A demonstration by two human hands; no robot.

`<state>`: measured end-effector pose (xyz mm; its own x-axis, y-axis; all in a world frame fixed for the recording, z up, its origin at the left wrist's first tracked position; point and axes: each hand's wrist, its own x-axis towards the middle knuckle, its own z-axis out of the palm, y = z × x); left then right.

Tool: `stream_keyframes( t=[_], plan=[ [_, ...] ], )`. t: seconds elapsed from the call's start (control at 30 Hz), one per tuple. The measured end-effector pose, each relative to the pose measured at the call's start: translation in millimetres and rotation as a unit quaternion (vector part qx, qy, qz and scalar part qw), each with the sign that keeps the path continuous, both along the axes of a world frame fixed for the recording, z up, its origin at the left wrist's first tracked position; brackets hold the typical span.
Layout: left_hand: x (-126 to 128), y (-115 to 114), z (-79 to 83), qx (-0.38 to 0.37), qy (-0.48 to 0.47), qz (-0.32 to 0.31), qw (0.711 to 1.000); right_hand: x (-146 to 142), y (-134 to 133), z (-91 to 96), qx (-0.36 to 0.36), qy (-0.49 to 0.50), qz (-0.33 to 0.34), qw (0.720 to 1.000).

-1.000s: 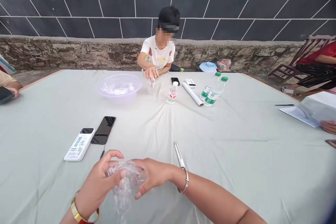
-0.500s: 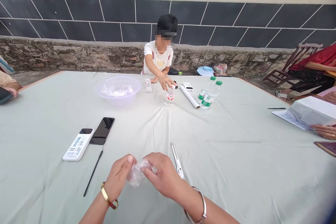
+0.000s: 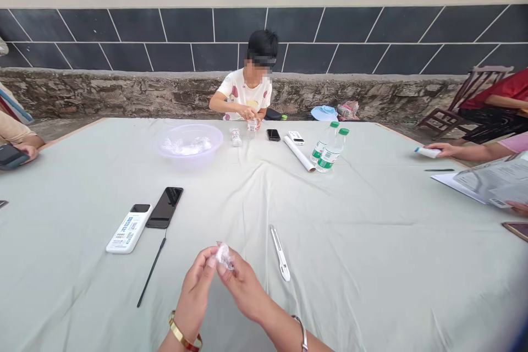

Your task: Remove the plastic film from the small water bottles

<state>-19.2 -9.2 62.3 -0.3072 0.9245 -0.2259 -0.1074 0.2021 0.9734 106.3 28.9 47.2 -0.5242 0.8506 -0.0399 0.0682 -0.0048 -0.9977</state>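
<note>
My left hand (image 3: 196,292) and my right hand (image 3: 243,286) hover close together over the near edge of the pale green tablecloth (image 3: 371,253). Their fingertips pinch a small crumpled wad of clear plastic film (image 3: 224,257) from either side. A gold bracelet circles my left wrist, and a silver bangle circles my right. A slim silver tool (image 3: 280,253) lies just right of my right hand, untouched. Closer to my left hand lie a thin black stylus (image 3: 151,272) and a white power bank (image 3: 128,228).
A black smartphone (image 3: 165,207) lies nearby. Farther off stand a translucent bowl (image 3: 188,146) holding plastic film, green-capped water bottles (image 3: 331,148) and a white paper roll (image 3: 299,154). A seated child (image 3: 244,93) holds a small bottle (image 3: 252,126). A co-worker's hand (image 3: 443,150) holds a white tube.
The plastic wad now looks smaller, held at my fingertips. The child has drawn back from the bottles, and a co-worker's hand has come in at the right with a white tube.
</note>
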Motion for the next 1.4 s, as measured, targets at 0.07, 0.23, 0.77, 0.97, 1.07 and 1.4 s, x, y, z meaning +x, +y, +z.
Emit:
stream_keyframes(
  t=[0.07, 0.23, 0.77, 0.97, 1.07, 1.4],
  plan=[
    [1, -5, 3.8, 0.014, 0.028, -0.001, 1.000, -1, 10, -3.4, 0.007, 0.014, -0.050, 0.999],
    [-6, -6, 4.8, -0.011, 0.033, 0.040, 0.999, -8, 14, -7.0, 0.086, -0.058, -0.159, 0.982],
    [-70, 40, -37.8, -0.208, -0.213, 0.020, 0.954, 28, -10, -62.9, 0.147, -0.211, -0.095, 0.962],
    [-91, 137, 11.4, -0.194, -0.233, 0.103, 0.947, 30, -10, -86.8, 0.225, -0.205, -0.078, 0.949],
    [-106, 210, 61.8, -0.110, -0.246, 0.110, 0.957, 30, -11, -87.7, 0.233, -0.204, -0.073, 0.948],
    [-22, 141, -21.9, -0.090, -0.149, -0.066, 0.982, 29, -11, -77.8, 0.216, -0.177, -0.080, 0.957]
  ],
)
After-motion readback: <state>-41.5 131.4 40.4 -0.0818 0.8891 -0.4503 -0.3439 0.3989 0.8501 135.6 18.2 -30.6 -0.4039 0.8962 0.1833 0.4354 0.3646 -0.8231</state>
